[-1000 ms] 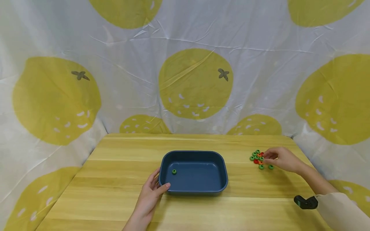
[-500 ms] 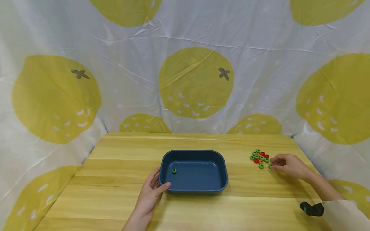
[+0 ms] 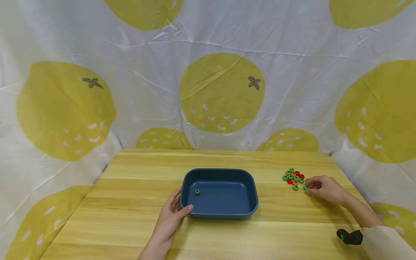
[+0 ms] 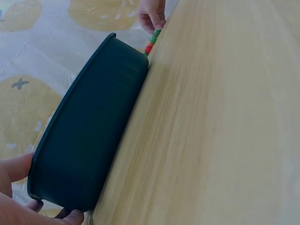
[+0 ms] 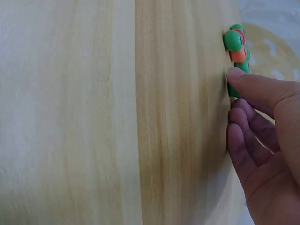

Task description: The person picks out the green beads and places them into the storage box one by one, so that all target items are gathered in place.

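A dark blue rectangular tray [image 3: 224,202] sits on the wooden table, with one green bead [image 3: 197,192] on its floor toward the left. My left hand [image 3: 165,224] grips the tray's near left corner, thumb over the rim and fingers against the outside wall. Over at the right, several green, red and orange beads [image 3: 296,178] lie in a loose cluster. My right hand [image 3: 328,189] is just beside them, low over the wood. Its thumb and index finger pinch a green bead [image 5: 232,90], partly hidden by the thumb in the right wrist view.
The table [image 3: 136,202] has pale wood grain and runs back to a hanging white cloth [image 3: 146,90] printed with yellow fruit. A black device [image 3: 349,237] is on my right wrist, by the beige sleeve [image 3: 386,240].
My right hand has moved to the right and slightly nearer, from the bead cluster to a green bead at its right side. Beads it covered now show. The left hand stays on the tray.
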The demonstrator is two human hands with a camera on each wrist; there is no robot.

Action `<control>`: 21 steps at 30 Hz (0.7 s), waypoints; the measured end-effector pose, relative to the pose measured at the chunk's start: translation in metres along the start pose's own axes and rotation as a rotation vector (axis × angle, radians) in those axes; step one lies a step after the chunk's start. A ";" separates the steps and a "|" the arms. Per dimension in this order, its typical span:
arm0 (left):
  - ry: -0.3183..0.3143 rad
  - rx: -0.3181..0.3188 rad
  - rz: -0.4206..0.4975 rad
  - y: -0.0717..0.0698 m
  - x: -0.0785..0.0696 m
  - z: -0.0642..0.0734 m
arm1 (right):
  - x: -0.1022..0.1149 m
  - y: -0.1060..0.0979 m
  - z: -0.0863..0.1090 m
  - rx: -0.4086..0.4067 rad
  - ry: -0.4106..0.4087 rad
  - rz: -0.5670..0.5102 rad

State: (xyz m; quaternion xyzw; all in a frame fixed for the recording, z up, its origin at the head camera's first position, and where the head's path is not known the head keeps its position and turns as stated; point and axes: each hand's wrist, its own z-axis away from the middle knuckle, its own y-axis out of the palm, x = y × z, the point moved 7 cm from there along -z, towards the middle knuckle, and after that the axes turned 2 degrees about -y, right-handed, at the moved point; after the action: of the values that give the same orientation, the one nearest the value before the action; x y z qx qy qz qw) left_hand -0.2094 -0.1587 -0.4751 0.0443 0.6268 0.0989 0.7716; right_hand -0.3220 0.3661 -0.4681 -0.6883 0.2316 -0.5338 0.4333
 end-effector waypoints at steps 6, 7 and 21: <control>0.015 0.019 0.009 0.003 -0.001 -0.001 | -0.002 -0.001 0.002 -0.009 -0.006 0.018; 0.019 0.021 0.007 0.004 -0.001 -0.001 | -0.002 -0.002 0.003 -0.012 -0.010 0.016; -0.005 -0.008 -0.006 0.000 0.000 -0.001 | 0.013 -0.013 -0.007 -0.001 -0.060 0.022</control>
State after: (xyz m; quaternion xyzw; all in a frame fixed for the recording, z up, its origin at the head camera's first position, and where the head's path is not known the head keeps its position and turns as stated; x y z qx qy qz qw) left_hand -0.2105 -0.1583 -0.4756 0.0396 0.6246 0.0989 0.7737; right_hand -0.3261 0.3597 -0.4499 -0.7017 0.2263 -0.5078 0.4456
